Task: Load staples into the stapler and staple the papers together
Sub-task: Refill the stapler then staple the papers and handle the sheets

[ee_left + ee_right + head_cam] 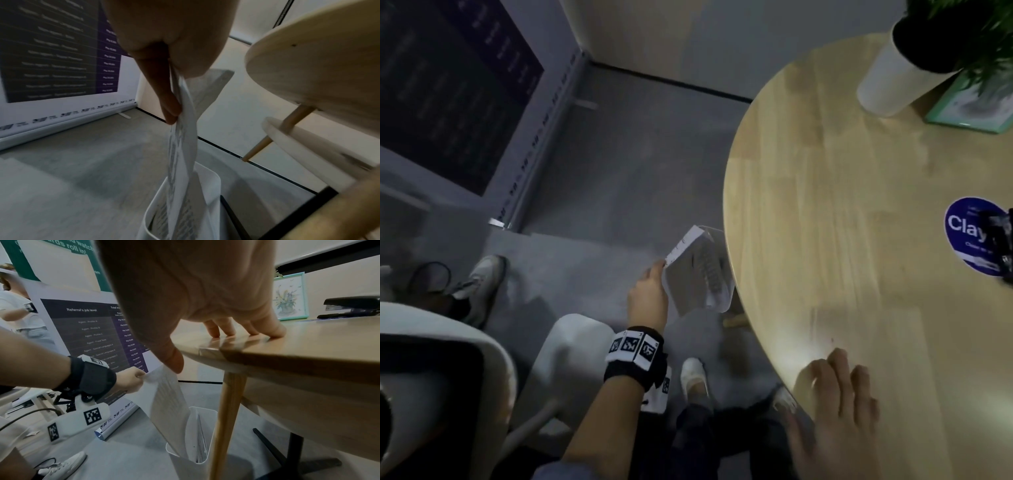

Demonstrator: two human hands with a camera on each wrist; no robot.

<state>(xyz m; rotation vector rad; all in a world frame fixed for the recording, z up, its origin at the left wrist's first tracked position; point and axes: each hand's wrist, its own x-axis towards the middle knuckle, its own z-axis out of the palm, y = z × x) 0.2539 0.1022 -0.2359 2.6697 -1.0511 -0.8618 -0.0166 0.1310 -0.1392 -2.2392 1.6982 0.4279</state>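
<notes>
My left hand [658, 274] hangs beside the round wooden table [842, 205] and pinches the top edge of several printed papers [697, 275]. In the left wrist view thumb and fingers [170, 104] clamp the papers [182, 154], whose lower end reaches into a white bin [213, 181] on the floor. The right wrist view shows the same papers [170, 402] hanging into the bin [185, 464]. My right hand [835, 383] lies flat on the table's near edge, fingertips [273, 333] pressed on the wood, holding nothing. A black stapler [353, 306] sits at the table's far right [1001, 240].
A white plant pot [893, 78] and a teal-framed picture [969, 109] stand at the table's back. A blue round sticker [969, 236] lies under the stapler. A wooden table leg [228, 418] stands right beside the bin. A banner stand [458, 85] and white chairs [448, 359] are at left.
</notes>
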